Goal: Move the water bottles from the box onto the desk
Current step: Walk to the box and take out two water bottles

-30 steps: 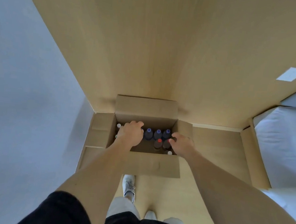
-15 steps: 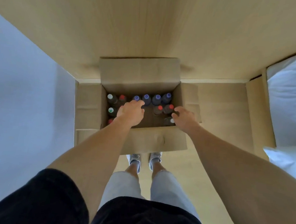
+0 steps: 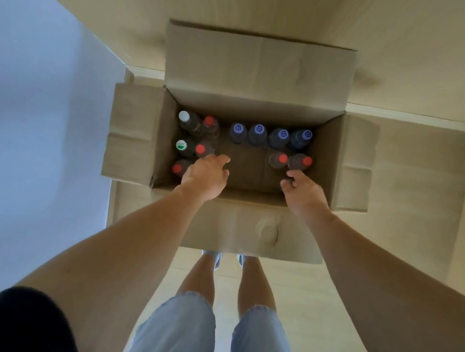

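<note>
An open cardboard box (image 3: pixel 133 132) stands on the floor in front of my feet. Inside it stand several water bottles: a row with blue caps (image 3: pixel 258 134) along the far wall, two with red caps (image 3: pixel 282 158) at the right, and red-, white- and green-capped ones (image 3: pixel 200 148) at the left. My left hand (image 3: pixel 206 174) reaches into the box beside the left red caps, fingers loosely stretched and holding nothing. At the box's front right corner, my right hand (image 3: pixel 305 192) curls its fingers and thumb over a bottle that it mostly hides.
A light wooden panel (image 3: pixel 270 6) rises behind the box. A pale wall (image 3: pixel 34 100) is on the left. The box's four flaps are folded outward. My legs and shoes (image 3: pixel 212 257) stand just behind the near flap on a light wooden floor.
The view has come closer over the box. My left hand has shifted toward the left red caps. My right hand has closed over the white-capped bottle at the front right.
</note>
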Available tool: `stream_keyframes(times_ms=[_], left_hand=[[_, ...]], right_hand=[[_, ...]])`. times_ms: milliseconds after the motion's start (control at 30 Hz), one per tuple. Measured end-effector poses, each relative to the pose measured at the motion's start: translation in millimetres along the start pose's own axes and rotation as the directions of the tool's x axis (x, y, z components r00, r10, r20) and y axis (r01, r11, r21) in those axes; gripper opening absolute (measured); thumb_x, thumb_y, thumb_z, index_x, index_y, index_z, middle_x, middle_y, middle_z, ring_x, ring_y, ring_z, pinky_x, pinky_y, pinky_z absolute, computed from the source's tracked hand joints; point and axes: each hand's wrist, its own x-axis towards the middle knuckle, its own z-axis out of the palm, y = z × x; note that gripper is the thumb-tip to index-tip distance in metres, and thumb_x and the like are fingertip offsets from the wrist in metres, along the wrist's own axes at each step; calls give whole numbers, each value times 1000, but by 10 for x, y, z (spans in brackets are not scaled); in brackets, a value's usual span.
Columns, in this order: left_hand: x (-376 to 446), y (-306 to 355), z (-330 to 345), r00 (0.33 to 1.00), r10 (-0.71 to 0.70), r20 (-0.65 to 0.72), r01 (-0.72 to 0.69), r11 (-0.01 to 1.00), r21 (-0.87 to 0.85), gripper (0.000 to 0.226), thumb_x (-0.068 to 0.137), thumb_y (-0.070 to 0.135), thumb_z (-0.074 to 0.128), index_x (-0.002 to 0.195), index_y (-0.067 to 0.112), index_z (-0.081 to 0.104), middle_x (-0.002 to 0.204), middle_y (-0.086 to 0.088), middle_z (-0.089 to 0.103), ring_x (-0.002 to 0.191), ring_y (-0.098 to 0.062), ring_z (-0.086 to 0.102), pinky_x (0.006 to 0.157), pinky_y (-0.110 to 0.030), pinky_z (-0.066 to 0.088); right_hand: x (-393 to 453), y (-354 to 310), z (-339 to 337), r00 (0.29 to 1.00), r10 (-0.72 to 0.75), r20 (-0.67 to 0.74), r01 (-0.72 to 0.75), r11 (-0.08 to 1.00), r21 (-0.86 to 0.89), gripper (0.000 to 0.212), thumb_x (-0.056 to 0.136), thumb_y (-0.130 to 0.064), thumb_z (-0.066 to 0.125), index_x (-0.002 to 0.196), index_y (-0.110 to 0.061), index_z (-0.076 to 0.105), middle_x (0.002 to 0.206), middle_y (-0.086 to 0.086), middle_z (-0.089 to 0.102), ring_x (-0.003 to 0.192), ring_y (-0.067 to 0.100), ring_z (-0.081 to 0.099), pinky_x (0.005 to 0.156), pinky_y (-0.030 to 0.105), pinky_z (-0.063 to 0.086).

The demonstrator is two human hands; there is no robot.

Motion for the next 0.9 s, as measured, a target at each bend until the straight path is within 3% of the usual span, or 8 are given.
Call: stream_keyframes(times_ms=[167, 400, 567, 733, 900], left_hand=[[402, -102, 218, 999, -32, -8, 32, 999, -34, 43, 105, 32, 43, 148, 26, 43, 145, -9, 51, 124, -32, 55, 100, -46, 48], [814, -288, 402, 996, -70, -49, 70, 997, 11, 47, 104, 32, 46, 150, 26, 39, 145, -11, 48, 127, -33, 52, 98, -47, 48], [1137, -548, 429, 975, -154, -159, 166, 984, 63, 41, 101, 25, 53, 140, 18, 45, 135, -12, 47, 120, -38, 53, 91, -50, 50], [1477, -719, 576, 973, -208, -99, 216, 974, 73, 42, 99, 21, 57, 140, 14, 47, 138, -13, 45, 124, -37, 52, 100, -50, 49], [1709, -757, 730, 966, -228, -118, 237, 969, 70, 47, 95, 9, 60, 140, 13, 48, 142, -16, 42, 124, -36, 53, 100, -44, 49]], right_hand=[[424, 22, 151, 999, -21, 48, 24, 998, -53, 47, 103, -43, 43, 147, -27, 42, 141, 8, 55, 130, 33, 49, 109, 43, 40], [918, 98, 391, 1000, -5, 25, 8, 996, -86, 48, 102, -43, 43, 149, -33, 36, 139, 10, 53, 126, 36, 50, 104, 51, 43], [1348, 121, 539, 997, -30, -72, 23, 996, -92, 46, 101, -35, 50, 146, -27, 40, 142, 17, 45, 123, 41, 51, 95, 43, 46], [1769, 105, 686, 996, -56, -75, 42, 984, -174, 59, 100, -30, 53, 154, -23, 29, 156, 14, 28, 138, 34, 39, 106, 40, 39], [1982, 127, 857, 996, -53, -76, 32, 968, -250, 48, 97, -26, 58, 141, -13, 45, 148, 14, 36, 130, 33, 46, 102, 39, 41]])
